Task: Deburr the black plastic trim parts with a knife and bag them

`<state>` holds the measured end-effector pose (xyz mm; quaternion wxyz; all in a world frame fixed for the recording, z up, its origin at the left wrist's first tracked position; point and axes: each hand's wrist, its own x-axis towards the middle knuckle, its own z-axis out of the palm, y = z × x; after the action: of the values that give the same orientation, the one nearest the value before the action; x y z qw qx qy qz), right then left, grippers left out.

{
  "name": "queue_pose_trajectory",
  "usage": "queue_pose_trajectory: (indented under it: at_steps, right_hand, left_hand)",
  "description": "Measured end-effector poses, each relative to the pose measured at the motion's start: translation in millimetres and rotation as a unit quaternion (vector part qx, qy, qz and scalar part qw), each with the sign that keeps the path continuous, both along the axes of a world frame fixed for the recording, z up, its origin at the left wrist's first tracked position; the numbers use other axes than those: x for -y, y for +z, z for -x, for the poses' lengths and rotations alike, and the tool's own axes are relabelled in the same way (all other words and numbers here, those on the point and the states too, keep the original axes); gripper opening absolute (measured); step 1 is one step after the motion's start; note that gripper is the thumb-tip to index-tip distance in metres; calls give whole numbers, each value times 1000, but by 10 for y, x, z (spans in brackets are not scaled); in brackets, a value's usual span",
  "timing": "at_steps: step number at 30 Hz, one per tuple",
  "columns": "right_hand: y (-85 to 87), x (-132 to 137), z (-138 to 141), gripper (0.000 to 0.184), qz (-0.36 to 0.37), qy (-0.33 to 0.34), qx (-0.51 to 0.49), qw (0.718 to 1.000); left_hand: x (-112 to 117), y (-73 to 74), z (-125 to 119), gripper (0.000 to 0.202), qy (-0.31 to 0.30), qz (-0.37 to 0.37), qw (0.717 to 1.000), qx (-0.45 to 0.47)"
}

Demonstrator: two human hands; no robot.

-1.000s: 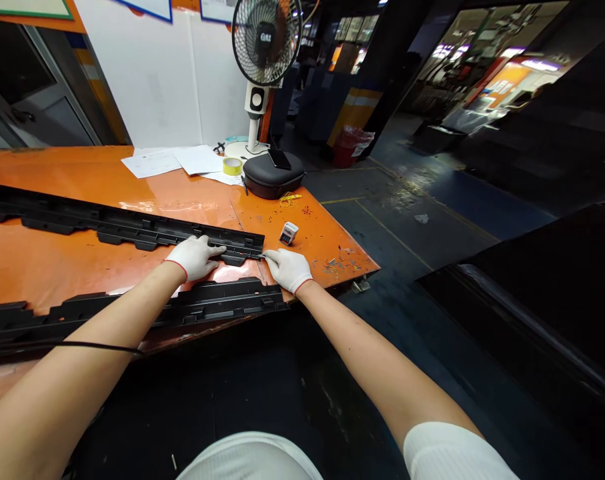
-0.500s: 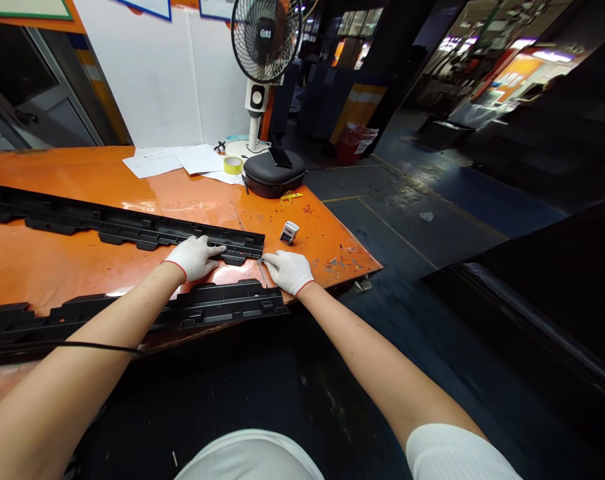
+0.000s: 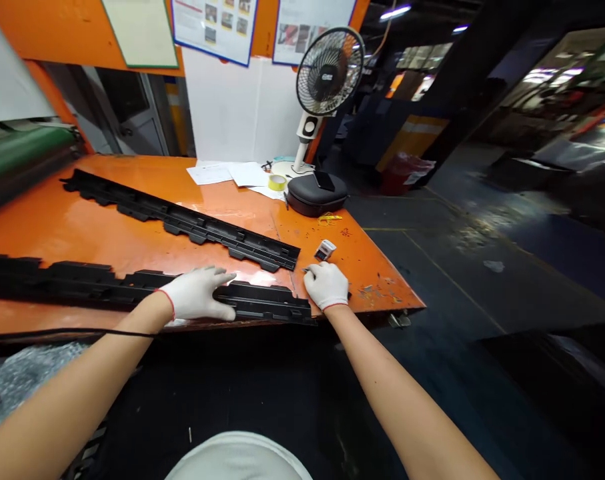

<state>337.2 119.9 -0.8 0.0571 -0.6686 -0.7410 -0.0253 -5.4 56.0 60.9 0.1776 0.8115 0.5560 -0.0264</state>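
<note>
Two long black plastic trim strips lie on the orange table. My left hand (image 3: 198,293), in a white glove, is over the near strip (image 3: 267,303) with fingers and thumb spread. Whether it presses on the strip I cannot tell. My right hand (image 3: 327,285), also gloved, is closed near the right ends of both strips. A small thin tip shows at its fingers and a dark bit shows behind the palm; the thing itself is mostly hidden. The far strip (image 3: 202,223) lies slantwise beyond my hands, touched by neither.
Just past my right hand stands a small white stamp-like block (image 3: 325,250). Farther back are a black case (image 3: 315,197) with a phone (image 3: 324,181), yellow tape (image 3: 277,183), papers (image 3: 247,174) and a fan (image 3: 329,73). A black cable (image 3: 72,331) crosses near my left forearm.
My left hand has left the far strip and come over the near one, fingers spreading. My right hand has drawn back from the far strip's end. The view has swung left.
</note>
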Motion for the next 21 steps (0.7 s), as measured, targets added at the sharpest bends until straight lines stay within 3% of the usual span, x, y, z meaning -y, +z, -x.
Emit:
queue_pose_trajectory:
  at_steps: [2,6,10,13,16,19,21]
  right_hand:
    - [-49,6,-26,35,-17,-15,-2,1000]
    - [-100,39,-133,44,-119,12,-77,990]
    - [144,203,-3,46,-95,47,-223,969]
    - [420,584,442,48,-47,181,-222,957]
    - [576,981,984,82,14,296,-109,949]
    - [572,1165,1188,92,64,278,-18,958]
    - [511,1194,993,89,68,259,14,963]
  left_hand:
    - [318,-85,117,100,-7,-51,998,-38]
    - [655,-402,256,30,25,-189,980,-60]
    - [630,-616,288,31,-7,-273,960,-53]
    - [571,-580,105,48,-43,-307,950,-38]
    - [545,-452,-229,54,-70,-298,951,-32]
    - [547,-347,-475,48,-92,-280,955,-36]
    - [544,-313,-511,45,-93,-270,958,-28]
